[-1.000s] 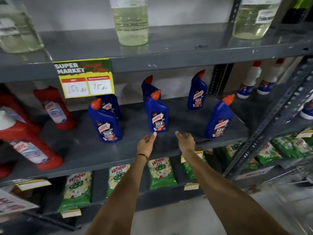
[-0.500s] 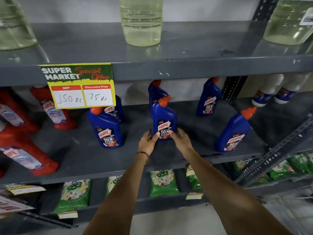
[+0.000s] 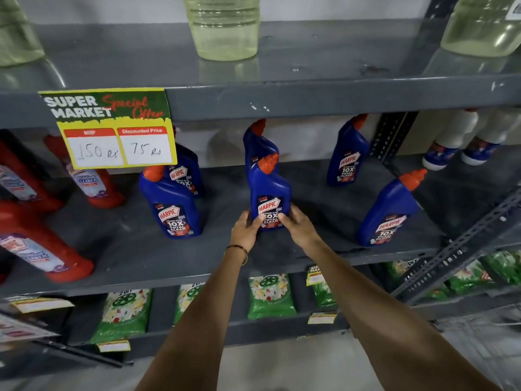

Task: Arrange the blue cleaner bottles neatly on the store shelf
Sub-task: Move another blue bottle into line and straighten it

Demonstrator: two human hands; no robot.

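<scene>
Several blue cleaner bottles with orange caps stand scattered on the grey middle shelf point(image 3: 118, 249). My left hand point(image 3: 248, 228) and my right hand point(image 3: 297, 225) both clasp the base of the centre front bottle point(image 3: 269, 187), which stands upright. Another blue bottle point(image 3: 258, 142) stands right behind it. At the left a front bottle point(image 3: 173, 204) partly hides a bottle point(image 3: 187, 170) behind it. One bottle point(image 3: 348, 153) stands at the back right, and another point(image 3: 390, 210) near the front right edge.
Red cleaner bottles point(image 3: 42, 244) fill the shelf's left end. A yellow price sign point(image 3: 112, 128) hangs from the upper shelf, which carries clear bottles of pale liquid point(image 3: 224, 26). White bottles point(image 3: 454, 136) stand far right. Green detergent packs point(image 3: 270, 296) lie on the shelf below.
Both hands reached forward from the shelf's front edge and closed around the base of the centre front bottle. The camera moved closer to the shelf.
</scene>
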